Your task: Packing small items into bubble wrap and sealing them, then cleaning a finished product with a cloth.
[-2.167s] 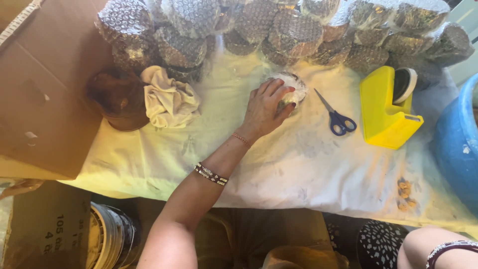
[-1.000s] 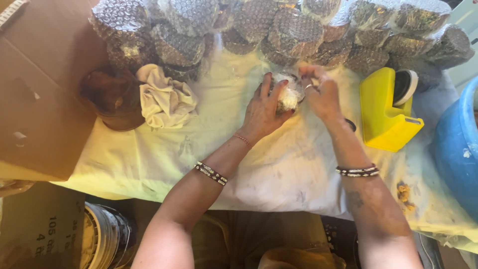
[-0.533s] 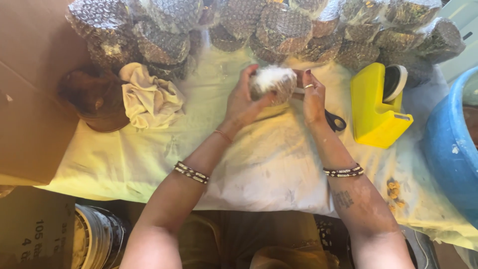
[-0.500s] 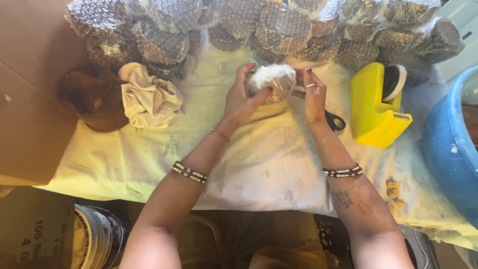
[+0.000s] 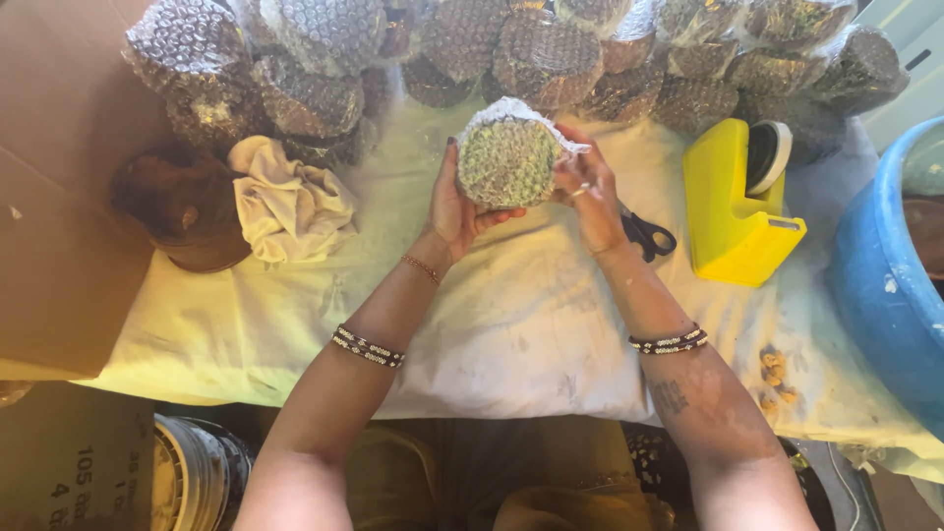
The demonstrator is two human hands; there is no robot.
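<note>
While you are sitting at the pale cloth-covered worktop (image 5: pixel 511 324), you are holding a round greenish object wrapped in bubble wrap (image 5: pixel 508 157) up above it, between both hands. Your left hand (image 5: pixel 454 206) is cupping the bundle from below and from the side, fingers curled under its lower edge. Your right hand (image 5: pixel 588 192) is gripping its right side, pinching the loose white flap of wrap there. Just beyond the bundle, a row of similar bubble-wrapped round bundles (image 5: pixel 531 49) is lining the far edge of the worktop. Black-handled scissors (image 5: pixel 644 234) are lying just right of your right wrist, partly hidden by it, beside a yellow plastic tape dispenser (image 5: pixel 736 211). A crumpled cream rag (image 5: pixel 290 197) and a dark brown bowl (image 5: pixel 182 206) are sitting well to the left.
</note>
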